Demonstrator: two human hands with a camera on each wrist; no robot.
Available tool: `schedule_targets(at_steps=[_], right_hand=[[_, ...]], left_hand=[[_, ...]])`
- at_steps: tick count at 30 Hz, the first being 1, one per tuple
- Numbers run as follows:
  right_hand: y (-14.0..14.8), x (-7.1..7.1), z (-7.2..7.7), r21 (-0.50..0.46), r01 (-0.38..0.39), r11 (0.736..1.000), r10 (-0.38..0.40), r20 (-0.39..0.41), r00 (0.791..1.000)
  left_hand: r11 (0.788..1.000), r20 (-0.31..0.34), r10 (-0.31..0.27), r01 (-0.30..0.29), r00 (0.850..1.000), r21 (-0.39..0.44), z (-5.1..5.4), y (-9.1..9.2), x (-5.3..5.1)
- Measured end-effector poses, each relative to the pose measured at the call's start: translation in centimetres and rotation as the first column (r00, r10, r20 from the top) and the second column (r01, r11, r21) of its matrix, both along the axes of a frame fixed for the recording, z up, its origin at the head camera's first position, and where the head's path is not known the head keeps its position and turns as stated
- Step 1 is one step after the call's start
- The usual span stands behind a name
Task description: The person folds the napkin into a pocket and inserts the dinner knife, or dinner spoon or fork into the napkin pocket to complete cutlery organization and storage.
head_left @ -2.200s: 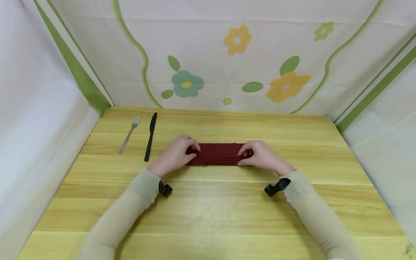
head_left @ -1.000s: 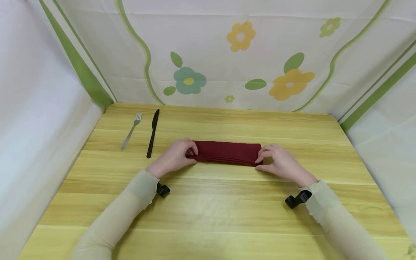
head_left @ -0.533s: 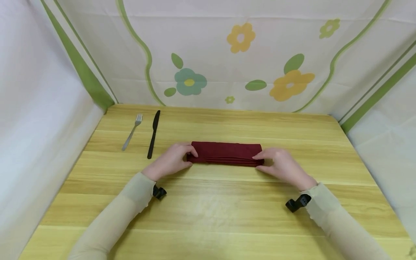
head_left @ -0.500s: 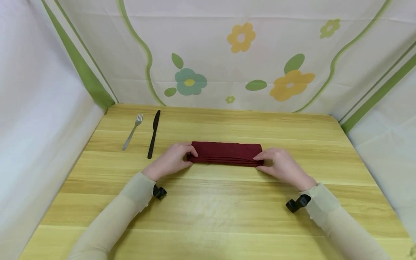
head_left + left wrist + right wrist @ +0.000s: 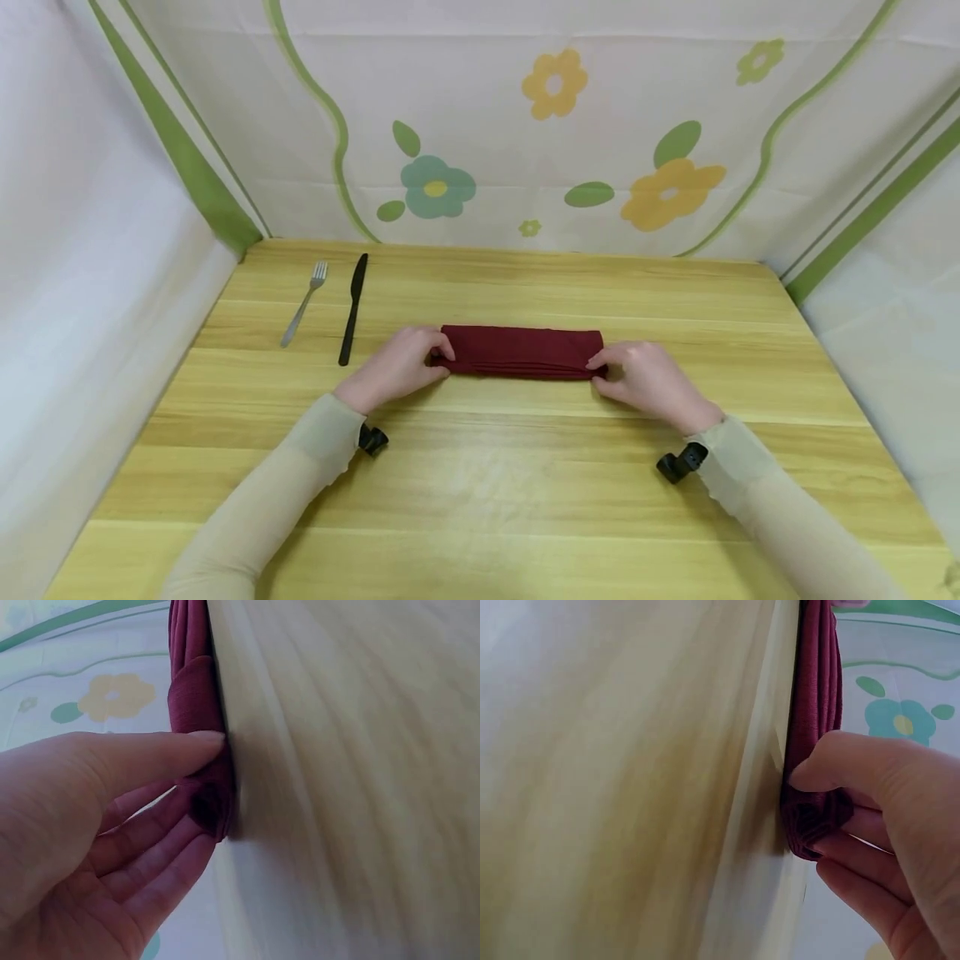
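A dark red cloth point(image 5: 525, 348), folded into a long narrow strip with stacked layers along its near side, lies across the middle of the table. At its left end my left hand point(image 5: 401, 364) pinches it, thumb at the near edge and fingers over the top. My right hand point(image 5: 651, 379) grips the opposite end in a similar way. In the left wrist view the thumb presses the folded cloth point(image 5: 196, 701) low against the tabletop. Rolled or layered folds show at the cloth's end point(image 5: 810, 817) in the right wrist view, beside the right thumb.
A metal fork point(image 5: 303, 305) and a black knife point(image 5: 353, 310) lie at the back left of the wooden table point(image 5: 480, 492), left of the cloth. White curtains with printed flowers point(image 5: 555, 83) hang behind the table and on both sides.
My right hand has moved outward to the right, to the cloth's right end, and the strip shows longer. The left hand stays at the left end. Over the last half second both hands barely shift.
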State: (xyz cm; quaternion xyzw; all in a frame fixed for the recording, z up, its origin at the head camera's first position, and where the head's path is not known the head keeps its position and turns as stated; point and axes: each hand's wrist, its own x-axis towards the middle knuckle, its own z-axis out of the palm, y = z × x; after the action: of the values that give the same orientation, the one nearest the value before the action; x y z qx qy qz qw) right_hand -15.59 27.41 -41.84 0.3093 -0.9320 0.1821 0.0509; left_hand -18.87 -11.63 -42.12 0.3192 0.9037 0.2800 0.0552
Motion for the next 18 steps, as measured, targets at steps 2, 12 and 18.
schedule_targets(at_steps=[2, 12, 18], right_hand=[[0.0, -0.2, -0.1, -0.014, 0.007, 1.000, -0.007, -0.005, 1.000], [0.7, -0.6, 1.6, -0.160, 0.031, 0.987, -0.044, -0.078, 0.996], [0.9, -0.7, 3.6, -0.248, 0.081, 0.965, -0.103, -0.079, 0.992]], left_hand=[[1.000, -0.019, -0.009, 0.009, 1.000, 0.002, -0.1, 0.0, 0.0], [0.996, -0.077, -0.008, 0.015, 0.997, 0.093, 0.7, -0.1, 0.3], [0.983, -0.068, 0.015, -0.003, 0.998, 0.181, 2.3, 0.1, 0.6]])
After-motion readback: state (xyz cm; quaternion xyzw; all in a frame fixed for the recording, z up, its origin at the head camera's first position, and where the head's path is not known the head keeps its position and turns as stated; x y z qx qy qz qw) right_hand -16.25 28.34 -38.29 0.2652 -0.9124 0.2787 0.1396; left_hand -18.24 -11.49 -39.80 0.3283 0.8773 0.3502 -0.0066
